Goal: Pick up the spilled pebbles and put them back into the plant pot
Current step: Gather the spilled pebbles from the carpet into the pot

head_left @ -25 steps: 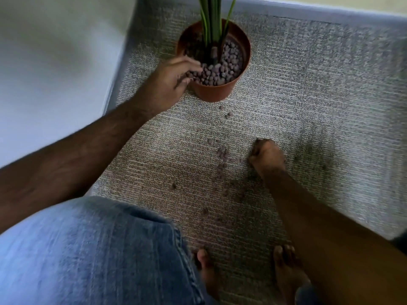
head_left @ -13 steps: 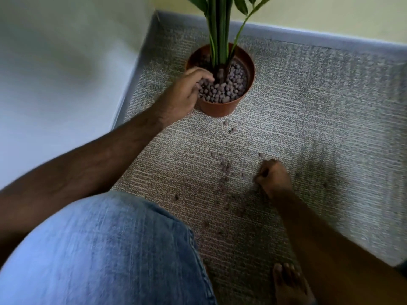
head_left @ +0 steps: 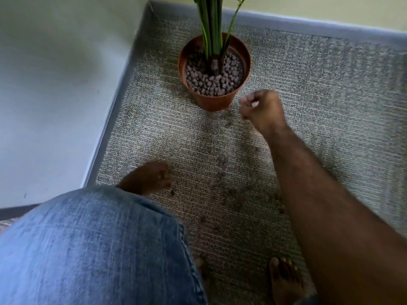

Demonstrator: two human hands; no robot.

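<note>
A terracotta plant pot (head_left: 212, 101) with green stems stands on the carpet at the top centre, its top covered in grey-brown pebbles (head_left: 211, 82). Spilled pebbles (head_left: 221, 162) lie scattered on the carpet between the pot and my feet. My right hand (head_left: 262, 110) is a closed fist just right of the pot's base, raised above the carpet, apparently holding pebbles. My left hand (head_left: 149, 178) is down on the carpet beside my knee, its fingers curled over a few pebbles (head_left: 163, 175). Blur hides whether it grips them.
My knee in blue denim (head_left: 94, 247) fills the lower left. My bare foot (head_left: 285, 280) rests on the carpet at the bottom. A white wall (head_left: 55, 84) and grey skirting (head_left: 114, 115) bound the carpet on the left, with another wall behind the pot.
My left hand has left the pot's rim and dropped to the carpet by my knee. My right hand has lifted from the spilled pebbles as a fist and moved up beside the pot.
</note>
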